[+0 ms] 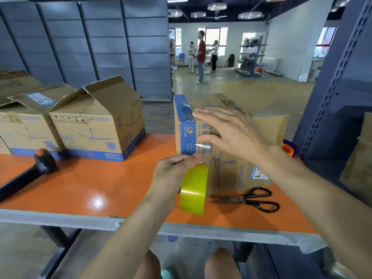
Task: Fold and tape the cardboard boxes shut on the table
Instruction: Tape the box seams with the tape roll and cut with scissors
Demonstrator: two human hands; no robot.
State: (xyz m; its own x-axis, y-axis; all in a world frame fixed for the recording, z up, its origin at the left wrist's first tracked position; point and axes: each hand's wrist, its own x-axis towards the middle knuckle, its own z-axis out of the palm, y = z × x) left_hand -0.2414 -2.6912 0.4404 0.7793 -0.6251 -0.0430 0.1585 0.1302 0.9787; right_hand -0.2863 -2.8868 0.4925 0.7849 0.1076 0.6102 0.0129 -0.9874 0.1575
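Observation:
A cardboard box [227, 174] with blue edging and a fan drawing stands on the orange table [90, 186], its top flaps folded down. My left hand [175, 174] grips a yellow-green tape roll [194, 190] in front of the box, and clear tape runs from it up the box's front face. My right hand [231, 131] lies with straight fingers across the box's upper front edge, over the tape. Two more boxes [96, 125] [22, 127] stand at the left with their flaps up.
Black-handled scissors [247, 199] lie on the table right of the roll. A black and orange tool [26, 174] lies at the left. A blue metal rack [342, 81] stands at the right. Several people [201, 55] stand far back in the room.

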